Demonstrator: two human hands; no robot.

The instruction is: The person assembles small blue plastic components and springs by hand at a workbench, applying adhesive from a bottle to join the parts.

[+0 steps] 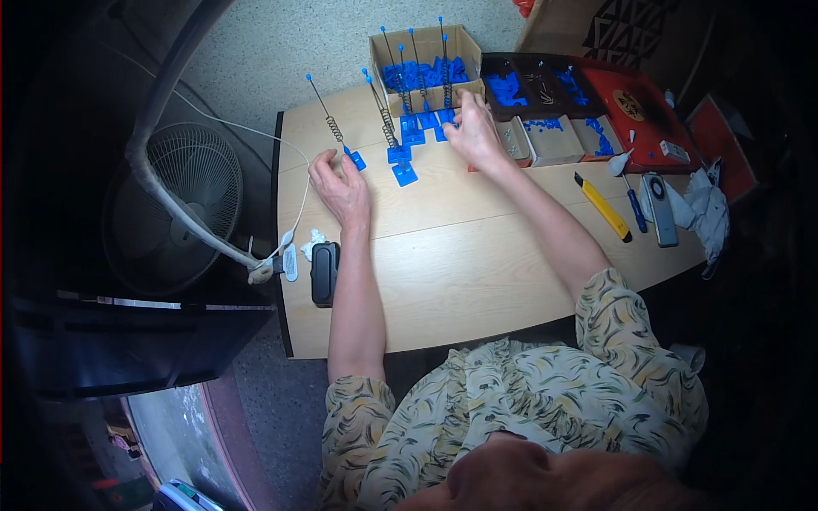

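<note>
Beside the loosely open left hand, the spring piece slanted lengthwise up-left over the wooden table, near a fan, the right hand's grip unclear.

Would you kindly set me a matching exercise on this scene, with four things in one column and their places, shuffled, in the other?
Things
1. Left hand
2. Cutter
3. Fan
4. Cardboard box

Places
A. Off the table, to its left
B. On the table, just left of the screwdriver
C. At the table's far edge, holding blue pieces
D. By the leftmost spring

Pairs: 1-D, 2-B, 3-A, 4-C
</note>
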